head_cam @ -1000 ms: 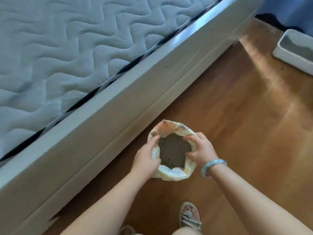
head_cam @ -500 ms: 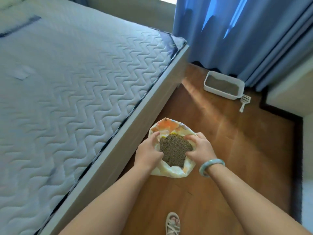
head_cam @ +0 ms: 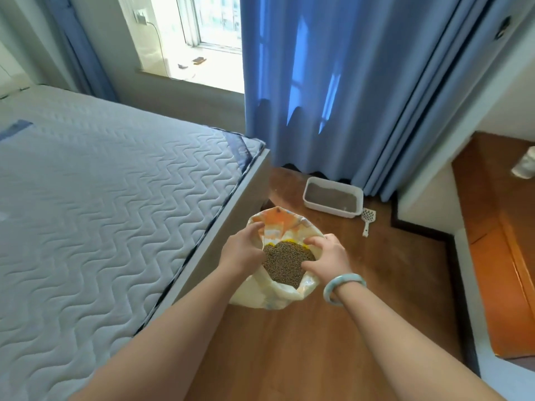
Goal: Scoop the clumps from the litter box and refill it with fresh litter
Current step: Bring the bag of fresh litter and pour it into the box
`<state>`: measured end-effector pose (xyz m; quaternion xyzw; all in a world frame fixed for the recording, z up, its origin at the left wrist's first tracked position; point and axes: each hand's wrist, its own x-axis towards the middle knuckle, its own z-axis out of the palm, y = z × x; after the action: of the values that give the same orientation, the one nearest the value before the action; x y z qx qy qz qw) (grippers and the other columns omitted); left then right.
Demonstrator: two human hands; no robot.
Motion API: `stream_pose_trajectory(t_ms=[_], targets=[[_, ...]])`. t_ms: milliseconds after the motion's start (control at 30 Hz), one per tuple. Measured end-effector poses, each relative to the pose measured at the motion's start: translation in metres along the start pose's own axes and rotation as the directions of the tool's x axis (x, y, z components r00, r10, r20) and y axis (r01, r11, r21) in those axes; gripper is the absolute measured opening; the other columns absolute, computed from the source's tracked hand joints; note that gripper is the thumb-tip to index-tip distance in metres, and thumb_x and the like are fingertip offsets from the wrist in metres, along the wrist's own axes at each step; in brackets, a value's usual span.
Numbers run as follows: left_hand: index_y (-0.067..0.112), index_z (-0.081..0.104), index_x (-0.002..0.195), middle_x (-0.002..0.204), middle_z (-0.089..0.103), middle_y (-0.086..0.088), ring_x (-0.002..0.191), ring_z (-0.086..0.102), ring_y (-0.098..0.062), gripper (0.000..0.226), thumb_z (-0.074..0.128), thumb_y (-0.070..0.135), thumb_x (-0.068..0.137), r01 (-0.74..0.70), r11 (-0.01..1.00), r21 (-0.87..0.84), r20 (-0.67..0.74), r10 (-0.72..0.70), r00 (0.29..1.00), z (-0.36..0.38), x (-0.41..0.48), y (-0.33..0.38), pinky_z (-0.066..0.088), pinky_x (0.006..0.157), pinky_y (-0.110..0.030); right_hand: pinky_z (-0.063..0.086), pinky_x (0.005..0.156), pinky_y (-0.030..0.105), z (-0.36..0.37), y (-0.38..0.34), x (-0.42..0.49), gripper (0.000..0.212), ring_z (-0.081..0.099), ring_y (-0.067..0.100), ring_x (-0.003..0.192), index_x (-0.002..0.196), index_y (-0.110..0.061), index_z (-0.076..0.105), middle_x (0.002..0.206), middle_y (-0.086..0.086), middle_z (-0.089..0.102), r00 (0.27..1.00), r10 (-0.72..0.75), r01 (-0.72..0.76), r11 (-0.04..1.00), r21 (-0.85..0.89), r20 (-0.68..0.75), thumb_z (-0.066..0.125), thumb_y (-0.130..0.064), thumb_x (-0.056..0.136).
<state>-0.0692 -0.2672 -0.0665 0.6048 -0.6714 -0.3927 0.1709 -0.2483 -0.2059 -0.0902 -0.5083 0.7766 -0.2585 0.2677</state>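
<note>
I carry an open bag of litter (head_cam: pixel 270 293), cream and orange, with brown-grey granules (head_cam: pixel 286 263) showing in its mouth. My left hand (head_cam: pixel 241 250) grips the bag's left rim and my right hand (head_cam: pixel 327 256), with a pale bracelet on the wrist, grips the right rim. Ahead on the floor stands the white litter box (head_cam: pixel 311 202) holding grey litter, against the blue curtain. A white slotted scoop (head_cam: pixel 367 221) lies on the floor just right of the box.
A bed with a quilted mattress (head_cam: pixel 101 212) fills the left side, its grey frame (head_cam: pixel 231 235) beside the bag. Blue curtains (head_cam: pixel 333 82) hang behind the box. A white wall corner (head_cam: pixel 428 183) and an orange wooden floor area stand at right. Wooden floor (head_cam: pixel 318 342) stretches toward the box.
The view has swung up from the bed's side to the room, bringing the litter box, scoop and window into sight. Both hands keep hold of the bag.
</note>
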Motion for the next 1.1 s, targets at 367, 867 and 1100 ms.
stream_pose_trajectory(t_ms=[367,867,1100], targets=[[0.039,0.05,0.132,0.117,0.063,0.0,0.092,0.062,-0.022,0.071,0.057,0.002,0.071,-0.08,0.997,-0.006,0.152,0.08,0.985,0.036,0.148,0.063,0.051,0.068,-0.03,0.041,0.074,0.021,-0.035,0.024,0.131,0.046,0.05,0.011,0.096,0.114,-0.029,0.062,0.105,-0.01,0.044,0.982,0.147,-0.146,0.989,0.019,-0.121,0.068,-0.012,0.071],[0.036,0.045,0.137,0.12,0.06,-0.001,0.088,0.054,-0.016,0.072,0.056,0.002,0.075,-0.246,0.963,0.114,0.302,0.202,0.932,0.107,0.379,0.199,0.049,0.067,-0.026,0.037,0.072,0.019,-0.127,0.079,0.35,0.04,0.048,0.009,0.09,0.111,-0.029,0.064,0.099,-0.01,0.043,0.921,0.274,-0.272,0.961,0.049,-0.275,0.071,-0.015,0.074],[0.036,0.043,0.138,0.123,0.061,0.0,0.099,0.058,-0.02,0.07,0.054,0.004,0.077,-0.197,0.972,0.128,0.254,0.16,0.954,0.164,0.47,0.258,0.05,0.077,-0.028,0.043,0.078,0.023,-0.174,0.127,0.461,0.037,0.055,0.015,0.1,0.11,-0.027,0.066,0.11,-0.007,0.051,0.929,0.249,-0.248,0.968,0.039,-0.275,0.071,-0.021,0.074]])
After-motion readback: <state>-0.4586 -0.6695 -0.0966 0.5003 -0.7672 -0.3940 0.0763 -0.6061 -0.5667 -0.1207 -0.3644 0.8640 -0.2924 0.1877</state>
